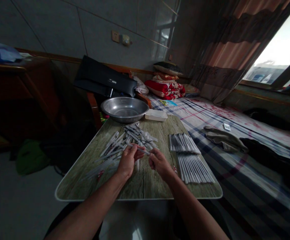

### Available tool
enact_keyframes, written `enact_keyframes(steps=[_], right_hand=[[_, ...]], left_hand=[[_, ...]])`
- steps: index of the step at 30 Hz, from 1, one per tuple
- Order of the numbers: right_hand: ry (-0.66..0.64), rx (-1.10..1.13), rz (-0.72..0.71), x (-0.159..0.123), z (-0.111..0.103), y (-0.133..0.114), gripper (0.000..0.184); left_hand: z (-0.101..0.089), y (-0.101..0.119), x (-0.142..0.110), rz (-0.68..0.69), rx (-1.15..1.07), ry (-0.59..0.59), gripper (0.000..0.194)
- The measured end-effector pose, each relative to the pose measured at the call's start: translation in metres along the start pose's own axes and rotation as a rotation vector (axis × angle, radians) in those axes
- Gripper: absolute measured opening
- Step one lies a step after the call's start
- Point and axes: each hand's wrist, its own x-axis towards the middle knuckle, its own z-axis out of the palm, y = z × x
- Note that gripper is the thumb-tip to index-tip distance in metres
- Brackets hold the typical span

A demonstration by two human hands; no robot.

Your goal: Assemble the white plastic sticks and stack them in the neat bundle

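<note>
Thin pale stick (145, 151), slim and tube-like, is up off the table, stretched between the person's two hands over the near middle of the tabletop. Left hand (127, 161): thumb and fingers pinching the stick, other fingers loosely extended beside it. Right hand (158, 163): fingers curled in, thumb and forefinger pinching the stick's right end.

Just past the hands, I see a loose pile (134, 135) of similar sticks, lying crisscross, some spilling left and nearer. Right side of table: two neat rows, far row (183, 143) with dark ends, near row (193, 168) paler, sticks side by side, rows touching. Small red-and-white bit (175, 169) by the right wrist; too small to tell what.

Far edge of the table (155, 190): wide metal basin (124, 108), shallow white tray (156, 115) just beside it. Behind the basin, a black case (104, 78) leans on a wooden chair (92, 108). Bed (197, 116) with checked cover to the right, folded red bedding (165, 89) at its far end, curtain (217, 50) by the window.
</note>
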Motion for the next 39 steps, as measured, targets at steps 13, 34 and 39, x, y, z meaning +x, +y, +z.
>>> enact_keyframes(steps=[13, 34, 39], right_hand=[[-0.117, -0.531, -0.043, -0.033, -0.006, -0.027, 0.010], [0.167, -1.523, 0.363, -0.083, -0.061, -0.043, 0.021], [0.162, -1.543, 0.405, -0.082, -0.062, -0.041, 0.022]], left_hand=[[-0.003, 0.009, 0.005, 0.030, 0.204, -0.120, 0.041], [-0.017, 0.008, 0.026, 0.237, 0.250, 0.014, 0.039], [-0.015, 0.011, 0.024, 0.226, 0.223, 0.012, 0.038]])
